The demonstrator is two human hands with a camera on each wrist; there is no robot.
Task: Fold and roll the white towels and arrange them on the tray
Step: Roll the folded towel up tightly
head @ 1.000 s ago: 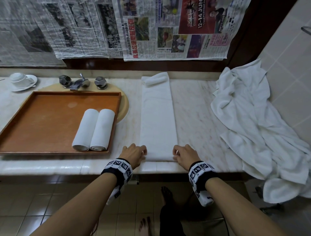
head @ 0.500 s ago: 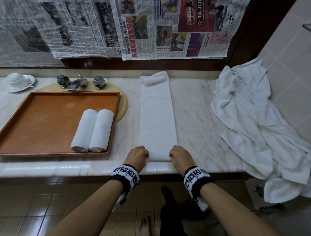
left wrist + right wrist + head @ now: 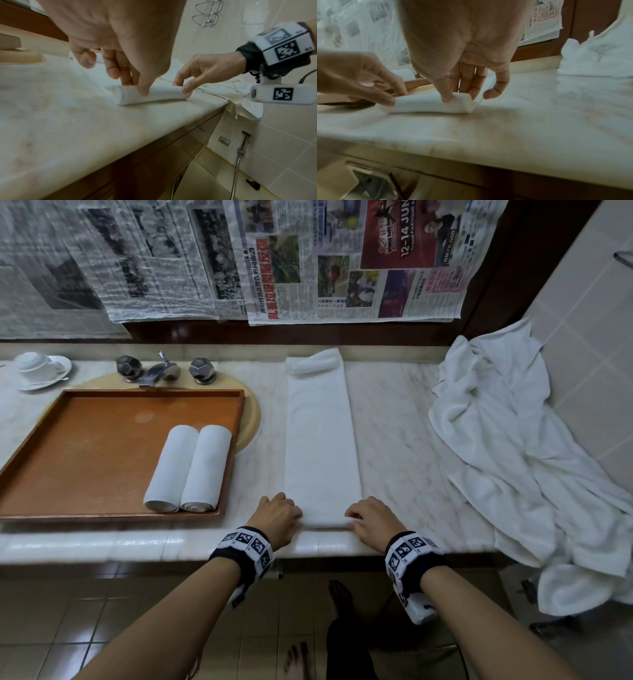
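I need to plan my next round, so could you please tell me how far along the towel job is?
Done: two rolled towels lie in the tray. In hand: both hands start rolling the folded towel. Left: the heap of towels.

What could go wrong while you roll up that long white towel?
1. The roll could come out crooked: the left hand and right hand each pinch one end of the long towel, so uneven pushing may skew it.
2. It starts close to the counter edge, so a loose grip might let it slip off.
3. The small roll lying on the far end may get in the way.
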